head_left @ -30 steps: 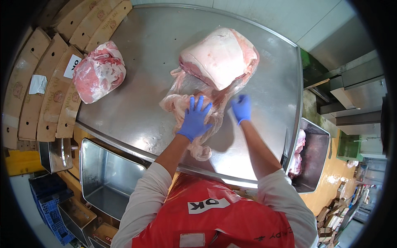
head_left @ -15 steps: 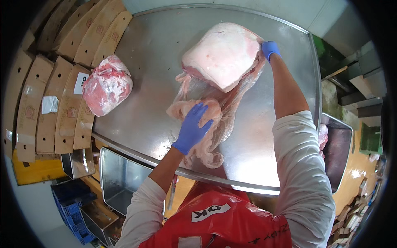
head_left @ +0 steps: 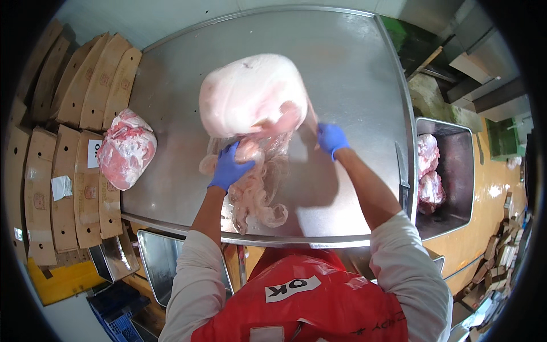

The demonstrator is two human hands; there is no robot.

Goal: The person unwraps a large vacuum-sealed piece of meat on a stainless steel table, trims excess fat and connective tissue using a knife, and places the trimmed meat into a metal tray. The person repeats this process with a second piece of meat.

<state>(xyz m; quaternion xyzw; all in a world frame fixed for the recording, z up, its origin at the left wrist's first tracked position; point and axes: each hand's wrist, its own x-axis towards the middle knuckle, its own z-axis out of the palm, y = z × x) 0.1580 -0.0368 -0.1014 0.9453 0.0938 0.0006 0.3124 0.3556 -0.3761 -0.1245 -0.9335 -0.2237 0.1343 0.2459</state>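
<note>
A large pale cut of meat [head_left: 248, 94] with a smooth fatty surface lies on the metal table, pink flesh showing at its near right. Loose, crumpled clear plastic wrap [head_left: 256, 199] spreads from beneath it toward me. My left hand [head_left: 229, 166], in a blue glove, rests on the bunched wrap just below the meat, thumb and fingers apart. To the right of the meat, my blue-gloved right hand [head_left: 332, 138] is closed on a stretched strip of the wrap along the meat's side. Its fingertips are partly hidden and slightly blurred.
Another piece of raw meat [head_left: 126, 149] lies at the table's left, beside stacked cardboard boxes [head_left: 68, 188]. A knife [head_left: 403, 176] lies along the right edge. Beyond it stands a metal bin [head_left: 458, 171] holding meat pieces. Another metal tub [head_left: 162, 256] is below the table's front left.
The meat has turned over toward the left, exposing a different side. My right hand has come nearer to me from its far right corner, pulling the wrap. The whole view has shifted.
</note>
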